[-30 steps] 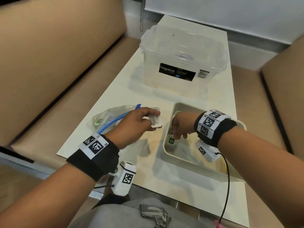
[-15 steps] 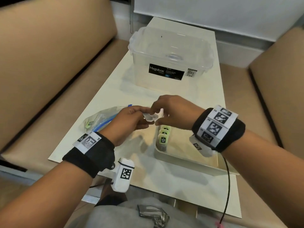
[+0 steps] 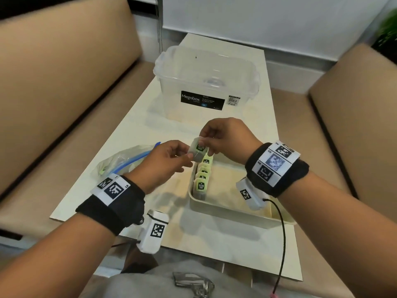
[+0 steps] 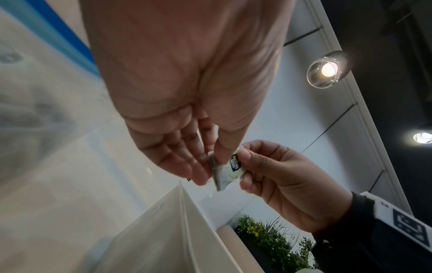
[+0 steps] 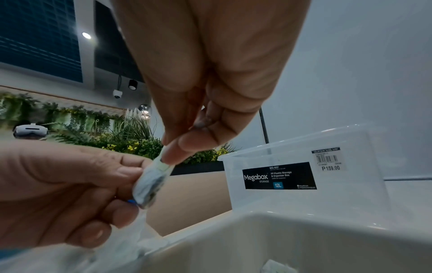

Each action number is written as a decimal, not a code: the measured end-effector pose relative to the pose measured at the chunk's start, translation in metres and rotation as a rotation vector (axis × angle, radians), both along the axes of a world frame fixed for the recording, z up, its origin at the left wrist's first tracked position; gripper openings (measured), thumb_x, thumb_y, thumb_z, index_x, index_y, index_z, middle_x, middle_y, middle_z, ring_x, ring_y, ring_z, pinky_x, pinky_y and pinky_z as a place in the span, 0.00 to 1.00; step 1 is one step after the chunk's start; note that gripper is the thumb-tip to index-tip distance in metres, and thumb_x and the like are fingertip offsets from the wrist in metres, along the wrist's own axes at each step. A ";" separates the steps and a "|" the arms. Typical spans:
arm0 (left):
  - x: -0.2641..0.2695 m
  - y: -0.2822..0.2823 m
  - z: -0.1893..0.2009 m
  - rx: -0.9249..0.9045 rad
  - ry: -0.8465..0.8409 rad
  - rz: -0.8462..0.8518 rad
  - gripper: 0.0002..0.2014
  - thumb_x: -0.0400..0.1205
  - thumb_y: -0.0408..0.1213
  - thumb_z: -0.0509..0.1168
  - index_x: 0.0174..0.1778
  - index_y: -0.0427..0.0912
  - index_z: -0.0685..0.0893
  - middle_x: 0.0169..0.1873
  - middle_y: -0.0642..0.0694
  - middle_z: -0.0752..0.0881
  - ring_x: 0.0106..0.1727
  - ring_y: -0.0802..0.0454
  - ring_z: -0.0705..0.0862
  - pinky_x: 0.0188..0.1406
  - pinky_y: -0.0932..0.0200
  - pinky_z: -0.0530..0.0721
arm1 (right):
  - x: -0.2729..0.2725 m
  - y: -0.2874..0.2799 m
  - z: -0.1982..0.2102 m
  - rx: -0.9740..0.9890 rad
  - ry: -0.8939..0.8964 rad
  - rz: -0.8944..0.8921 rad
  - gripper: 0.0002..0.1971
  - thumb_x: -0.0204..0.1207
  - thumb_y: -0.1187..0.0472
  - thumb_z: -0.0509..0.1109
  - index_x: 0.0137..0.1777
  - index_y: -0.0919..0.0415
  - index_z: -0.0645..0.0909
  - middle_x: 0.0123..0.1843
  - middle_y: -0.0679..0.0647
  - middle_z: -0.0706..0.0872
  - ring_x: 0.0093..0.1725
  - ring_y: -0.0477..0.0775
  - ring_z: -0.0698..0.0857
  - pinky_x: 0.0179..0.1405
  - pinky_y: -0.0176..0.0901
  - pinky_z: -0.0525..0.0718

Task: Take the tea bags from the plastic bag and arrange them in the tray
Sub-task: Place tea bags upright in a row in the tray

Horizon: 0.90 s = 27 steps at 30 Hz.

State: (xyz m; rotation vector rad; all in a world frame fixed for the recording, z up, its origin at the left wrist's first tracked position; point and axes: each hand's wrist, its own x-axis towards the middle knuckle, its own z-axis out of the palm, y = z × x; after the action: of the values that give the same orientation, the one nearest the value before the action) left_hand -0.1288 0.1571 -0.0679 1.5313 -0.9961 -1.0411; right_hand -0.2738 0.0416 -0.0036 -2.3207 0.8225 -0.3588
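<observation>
Far left on the table (image 3: 137, 117): plastic bag (image 3: 120, 162), crumpled, blue zip strip showing, something pale green inside, so probably more tea bags left to take out; exact count impossible to tell. Next along, left hand (image 3: 165, 160), fingers curled, thumb and fingertips pinching the lower left edge of one tea bag (image 3: 198, 150). Same tea bag, held in the air just above the far end of the tray, also pinched at its top by the right hand (image 3: 227, 140), thumb and forefinger closed on it, other fingers loosely bent. Looks like a handover from left to right, not yet finished, since both hands grip it. Below and slightly right: tray (image 3: 227, 214), with a row of tea bags (image 3: 203, 175) standing upright against its left wall, green labels facing the wearer, about four, touching one another. Rest of the tray floor bare. Behind, well apart: clear storage box (image 3: 206, 82), lid on. Judged roughly part way through: one row begun, the held bag likely next at the row's far end.
</observation>
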 end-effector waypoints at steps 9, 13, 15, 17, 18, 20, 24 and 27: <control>-0.001 0.000 -0.014 0.093 -0.168 -0.010 0.13 0.80 0.37 0.72 0.60 0.44 0.82 0.52 0.51 0.87 0.45 0.50 0.87 0.48 0.52 0.86 | -0.009 -0.011 0.007 0.127 0.146 -0.004 0.03 0.76 0.65 0.73 0.48 0.62 0.85 0.35 0.54 0.91 0.31 0.44 0.89 0.35 0.34 0.89; -0.005 0.003 -0.021 0.162 -0.179 -0.073 0.11 0.81 0.37 0.70 0.59 0.42 0.82 0.46 0.49 0.87 0.41 0.54 0.88 0.41 0.57 0.87 | -0.012 -0.016 0.004 0.110 0.442 0.069 0.02 0.73 0.63 0.75 0.44 0.60 0.85 0.35 0.53 0.91 0.34 0.49 0.90 0.36 0.41 0.87; -0.007 0.003 -0.023 0.169 -0.176 -0.089 0.10 0.82 0.37 0.69 0.58 0.41 0.83 0.42 0.49 0.87 0.35 0.59 0.87 0.34 0.64 0.84 | -0.008 -0.013 -0.005 0.148 0.571 0.134 0.01 0.72 0.64 0.75 0.43 0.59 0.87 0.34 0.51 0.91 0.35 0.49 0.90 0.35 0.39 0.85; -0.009 0.002 -0.024 0.169 -0.162 -0.087 0.09 0.82 0.36 0.69 0.57 0.40 0.83 0.38 0.49 0.86 0.30 0.62 0.86 0.32 0.66 0.83 | -0.002 -0.007 -0.018 0.169 0.677 0.208 0.02 0.72 0.63 0.74 0.42 0.57 0.88 0.32 0.46 0.90 0.32 0.43 0.88 0.32 0.35 0.83; -0.009 0.001 -0.025 0.168 -0.153 -0.084 0.09 0.82 0.35 0.69 0.57 0.39 0.83 0.37 0.49 0.85 0.29 0.61 0.85 0.31 0.65 0.83 | 0.001 -0.005 -0.025 0.157 0.728 0.240 0.02 0.72 0.62 0.74 0.42 0.55 0.89 0.29 0.44 0.88 0.30 0.41 0.86 0.30 0.32 0.82; -0.009 0.000 -0.026 0.167 -0.129 -0.076 0.09 0.81 0.34 0.70 0.56 0.38 0.83 0.35 0.48 0.84 0.29 0.61 0.85 0.31 0.65 0.83 | 0.009 -0.001 -0.036 0.132 0.808 0.275 0.04 0.72 0.61 0.73 0.41 0.53 0.90 0.23 0.40 0.84 0.27 0.39 0.83 0.29 0.31 0.79; -0.008 0.000 -0.028 0.161 -0.079 -0.072 0.09 0.82 0.34 0.70 0.56 0.38 0.83 0.38 0.45 0.82 0.29 0.57 0.86 0.35 0.63 0.87 | 0.021 -0.002 -0.047 0.177 0.836 0.255 0.05 0.74 0.64 0.70 0.43 0.56 0.89 0.31 0.43 0.87 0.32 0.44 0.88 0.45 0.40 0.84; -0.008 0.001 -0.028 0.160 -0.048 -0.072 0.09 0.82 0.33 0.69 0.56 0.38 0.83 0.39 0.43 0.82 0.29 0.56 0.86 0.36 0.63 0.88 | 0.027 -0.006 -0.049 0.188 0.825 0.234 0.03 0.73 0.63 0.73 0.43 0.58 0.88 0.32 0.45 0.88 0.34 0.47 0.89 0.48 0.41 0.84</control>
State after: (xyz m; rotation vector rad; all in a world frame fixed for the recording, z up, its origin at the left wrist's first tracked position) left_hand -0.1371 0.1578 -0.0962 1.6673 -1.0278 -1.1627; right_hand -0.2467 0.0352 -0.0524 -2.3296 0.8766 0.7959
